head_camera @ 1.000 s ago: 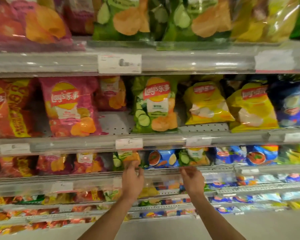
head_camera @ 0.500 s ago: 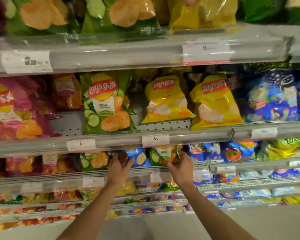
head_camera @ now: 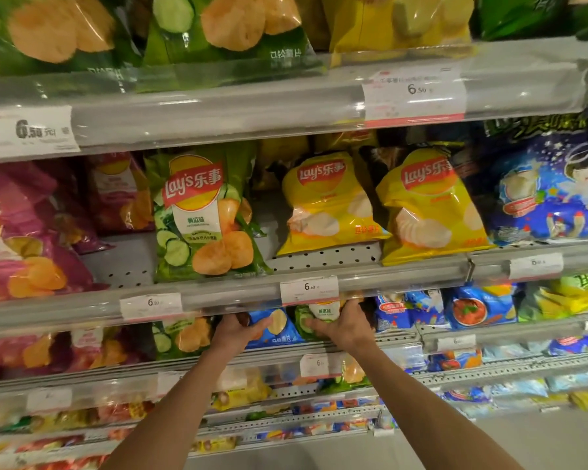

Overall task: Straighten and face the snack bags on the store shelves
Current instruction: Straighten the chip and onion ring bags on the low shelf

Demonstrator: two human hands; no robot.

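A person reaches both arms to a lower shelf packed with snack bags. The left hand has its grip clamped on a blue bag. Just right of it, the right hand is clamped on a green bag. Both bags stand on that shelf, their tops hidden behind the rail of the shelf above, where a cucumber bag and two yellow bags stand upright. Lower shelves are blurred.
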